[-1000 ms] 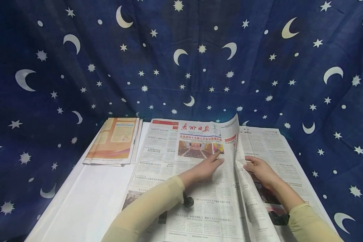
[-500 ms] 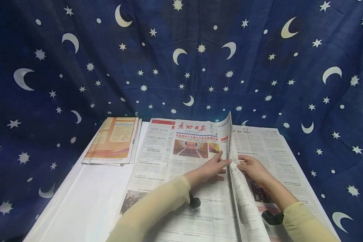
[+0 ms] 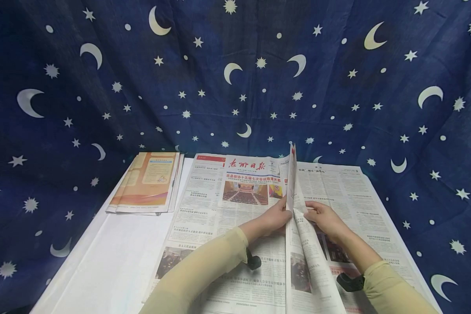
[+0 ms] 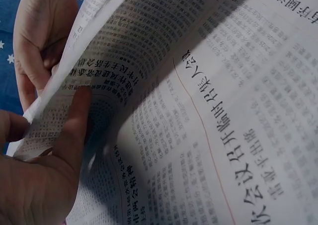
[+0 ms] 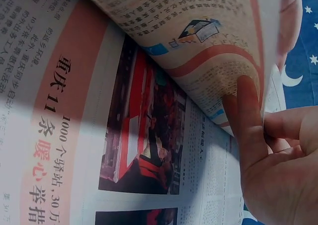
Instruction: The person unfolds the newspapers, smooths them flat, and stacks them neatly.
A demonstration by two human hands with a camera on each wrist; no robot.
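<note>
On the white table [image 3: 114, 253], the fingers [image 4: 73, 130] of the left hand [image 3: 272, 219] and right hand [image 3: 330, 222] pinch a raised newspaper sheet [image 3: 307, 248].

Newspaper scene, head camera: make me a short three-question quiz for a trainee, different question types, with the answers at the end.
1. True or false: the left hand and the right hand both hold the raised newspaper page.
2. What colour is the large masthead on the front page? A) green B) red C) orange
3. Fill in: in the head view, the orange-covered stack of papers lies to the ____ of the front page.

Key: 1. True. 2. B. 3. Left.
</note>
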